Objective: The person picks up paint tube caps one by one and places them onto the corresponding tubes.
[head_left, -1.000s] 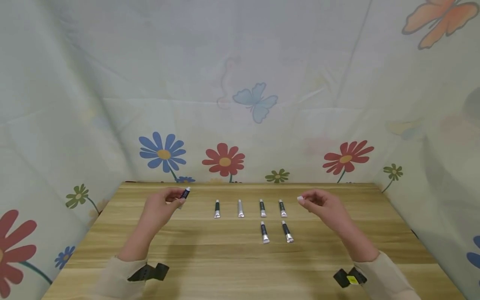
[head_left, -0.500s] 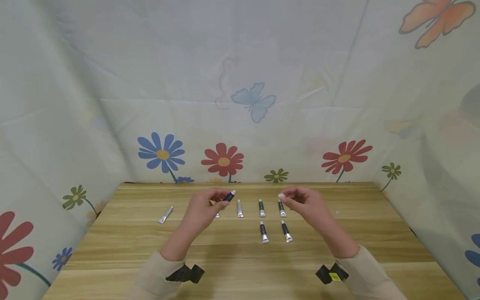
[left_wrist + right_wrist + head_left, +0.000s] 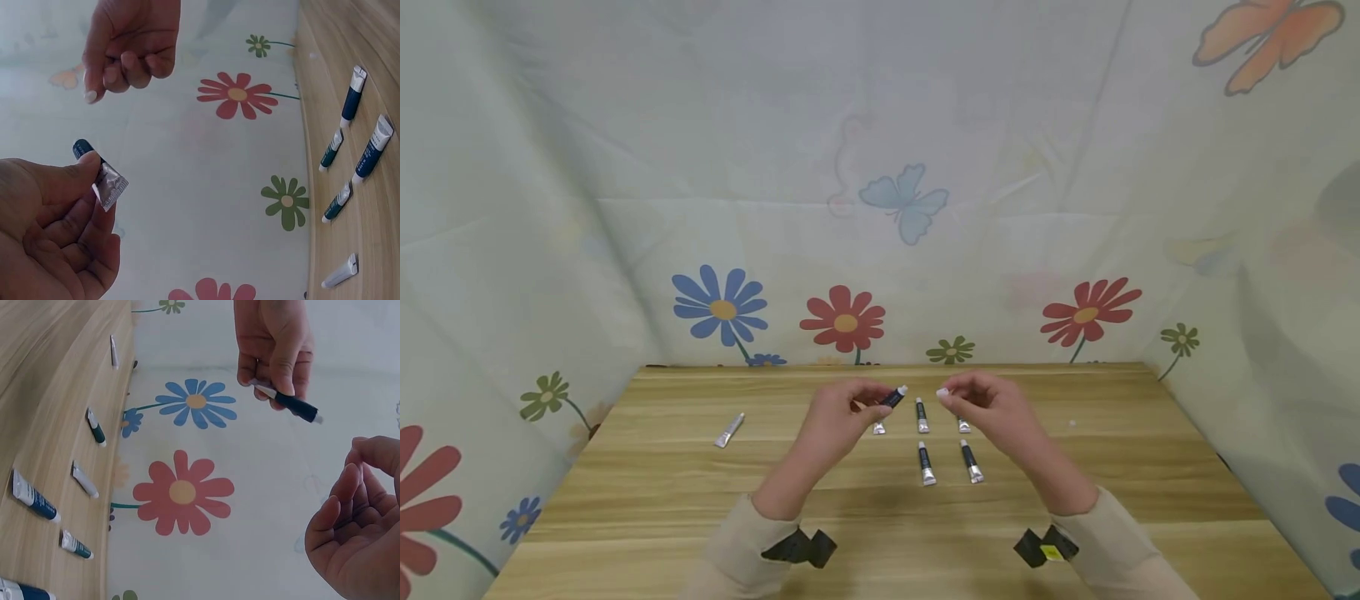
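Note:
My left hand [image 3: 838,417] pinches a dark blue paint tube [image 3: 893,397] between thumb and fingers, above the wooden table. Its silver crimped end [image 3: 110,186] shows in the left wrist view; in the right wrist view its narrow pale nozzle [image 3: 319,419] points toward my other hand. My right hand [image 3: 992,407] pinches a small white cap [image 3: 942,392] at its fingertips, a short gap from the nozzle. Below the hands, a green tube [image 3: 922,416] lies between two tubes partly covered by the hands. Two dark blue tubes [image 3: 927,463] lie nearer me.
A silver-white tube [image 3: 730,430] lies slanted at the left of the table [image 3: 647,467]. Another green tube [image 3: 96,428], hidden by my left hand in the head view, shows in the right wrist view. A tiny white speck [image 3: 1072,422] lies at right. Flower-printed cloth [image 3: 775,208] stands behind.
My left hand has carried the blue tube to the right, uncovering the silver-white tube at left. My right hand has moved left with the cap, so the two are now close together.

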A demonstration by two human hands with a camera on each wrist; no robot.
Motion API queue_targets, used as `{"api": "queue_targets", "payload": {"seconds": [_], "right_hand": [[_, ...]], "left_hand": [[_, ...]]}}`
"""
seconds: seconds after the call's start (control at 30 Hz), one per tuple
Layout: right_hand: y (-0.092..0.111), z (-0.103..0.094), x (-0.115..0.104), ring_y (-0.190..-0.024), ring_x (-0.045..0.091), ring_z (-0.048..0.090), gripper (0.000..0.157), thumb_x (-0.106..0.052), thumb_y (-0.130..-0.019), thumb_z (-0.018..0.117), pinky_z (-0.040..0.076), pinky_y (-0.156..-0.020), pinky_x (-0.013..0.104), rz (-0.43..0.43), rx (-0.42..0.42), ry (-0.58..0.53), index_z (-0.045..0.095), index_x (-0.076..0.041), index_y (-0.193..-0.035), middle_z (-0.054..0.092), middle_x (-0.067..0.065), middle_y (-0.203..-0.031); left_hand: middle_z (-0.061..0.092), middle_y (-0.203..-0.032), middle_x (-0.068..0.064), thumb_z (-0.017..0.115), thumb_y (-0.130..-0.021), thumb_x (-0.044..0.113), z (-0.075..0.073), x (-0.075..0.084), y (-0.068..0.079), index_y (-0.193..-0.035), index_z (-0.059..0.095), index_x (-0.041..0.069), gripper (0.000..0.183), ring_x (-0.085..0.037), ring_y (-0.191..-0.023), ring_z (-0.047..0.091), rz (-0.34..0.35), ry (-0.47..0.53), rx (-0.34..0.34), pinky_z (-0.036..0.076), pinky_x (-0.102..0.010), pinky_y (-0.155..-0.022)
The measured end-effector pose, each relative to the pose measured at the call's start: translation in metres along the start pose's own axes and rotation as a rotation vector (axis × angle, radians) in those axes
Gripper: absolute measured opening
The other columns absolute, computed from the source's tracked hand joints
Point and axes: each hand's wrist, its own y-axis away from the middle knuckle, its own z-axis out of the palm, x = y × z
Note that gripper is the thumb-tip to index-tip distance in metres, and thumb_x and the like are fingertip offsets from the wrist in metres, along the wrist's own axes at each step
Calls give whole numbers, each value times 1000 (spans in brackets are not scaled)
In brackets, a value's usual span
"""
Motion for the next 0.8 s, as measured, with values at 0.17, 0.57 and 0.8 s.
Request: {"api": "queue_targets", "payload": {"seconds": [0.17, 0.57, 0.8], "right_hand": [[-1, 8, 0, -72, 12, 55, 21, -17, -98, 69, 48, -63, 20, -30, -28, -15, 70, 0, -111, 67, 15, -92], [-7, 18, 2, -71, 11, 54, 19, -14, -99, 67, 48, -64, 24, -58, -54, -58, 70, 1, -110, 66, 8, -88], [-7, 20, 0, -73, 14, 54, 19, -15, -99, 67, 47, -65, 22, -34, -63, -72, 68, 1, -109, 65, 12, -89]], "left_hand": [[79, -99, -5, 75, -93, 12, 6, 5, 2, -108, 78, 8, 16, -14, -81, 63, 8, 21, -27, 53, -29, -77], [80, -100, -4, 75, -93, 12, 10, 6, 3, -106, 78, 9, 14, -15, -84, 67, 85, -10, -52, 55, -35, -84], [78, -97, -3, 75, -93, 11, 10, 7, 5, -106, 78, 9, 14, -13, -86, 65, 121, -33, -37, 54, -32, -83]]}}
